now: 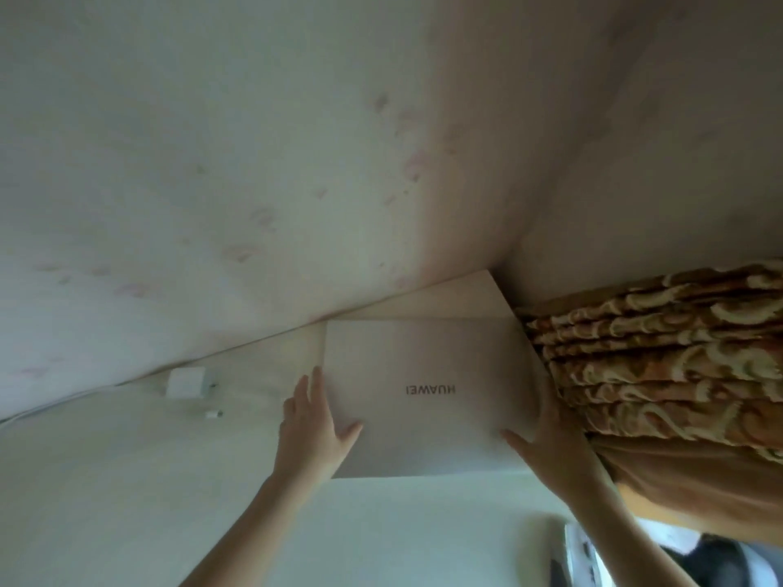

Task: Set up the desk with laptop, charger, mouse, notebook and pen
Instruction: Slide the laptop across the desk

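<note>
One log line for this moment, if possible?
closed silver laptop on desk | left hand, right hand hold its sides | white charger left

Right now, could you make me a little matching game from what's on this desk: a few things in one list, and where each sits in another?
Things:
1. laptop
2. charger
3. curtain
4. left hand

Places:
A. hanging past the desk's right edge
B. lid shut, lying between both hands
C. by the wall, left of the laptop
D. on the laptop's left edge

Pairs: 1-B, 2-C, 3-A, 4-D
</note>
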